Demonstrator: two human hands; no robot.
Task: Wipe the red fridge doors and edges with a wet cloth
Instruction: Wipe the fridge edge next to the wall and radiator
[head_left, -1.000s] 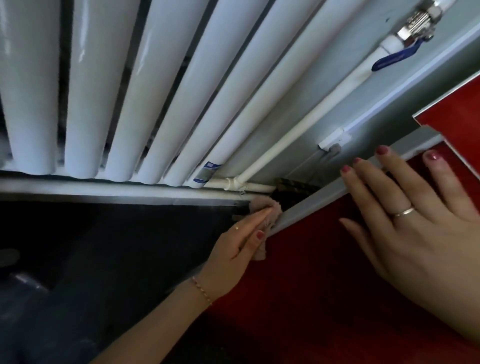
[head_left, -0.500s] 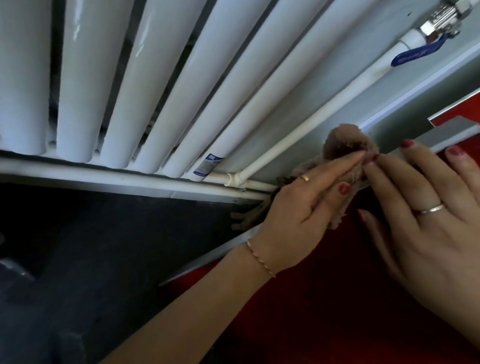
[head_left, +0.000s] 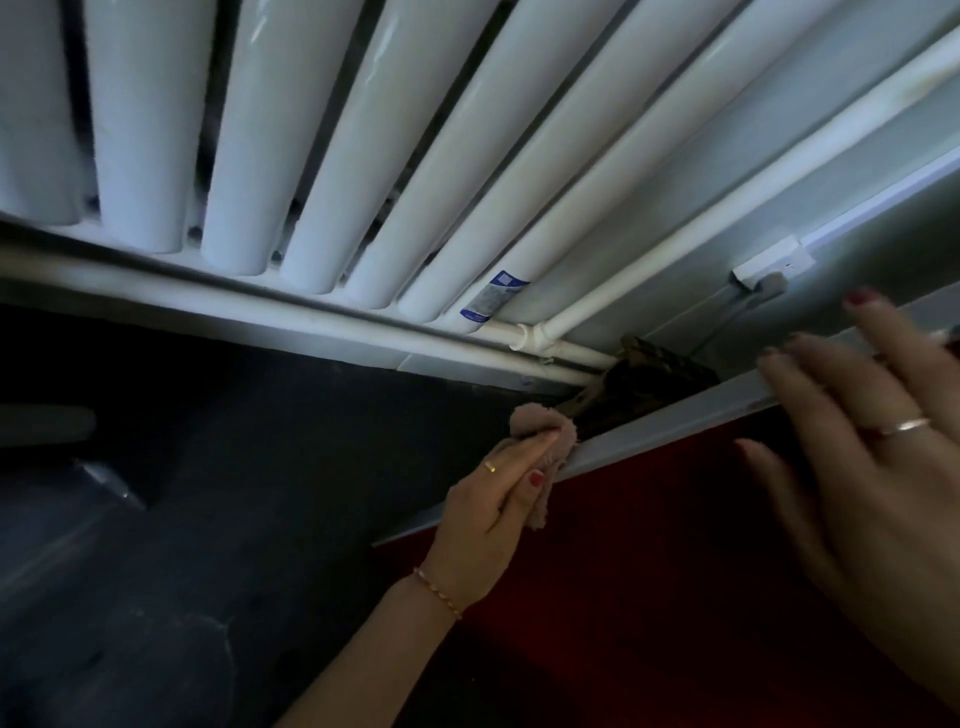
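- Fridge door (head_left: 649, 571), deep red, fills the lower right of the view, nearest the camera; everything else is placed against it.
- Right hand (head_left: 878, 467) lies flat on the red door with its fingers spread and unclenched, gripping nothing; its fingertips reach the door's pale grey edge strip (head_left: 675, 421). It is motion-blurred.
- Left hand (head_left: 493, 519) is at the lower left end of that edge strip, fingers closed around a crumpled pinkish cloth (head_left: 540, 431), pressing it against the strip.
- A bracelet (head_left: 436, 592) circles the left wrist.
- Dark floor (head_left: 208, 519) spreads out to the left of the door.
- Just beyond the edge strip sits a dark brownish clump (head_left: 660, 374); I cannot tell what it is.
- Farthest away, beyond the door's edge, a white radiator (head_left: 363, 156) with tall tubes stands against the wall, with white pipes (head_left: 675, 249) beside and beneath it.
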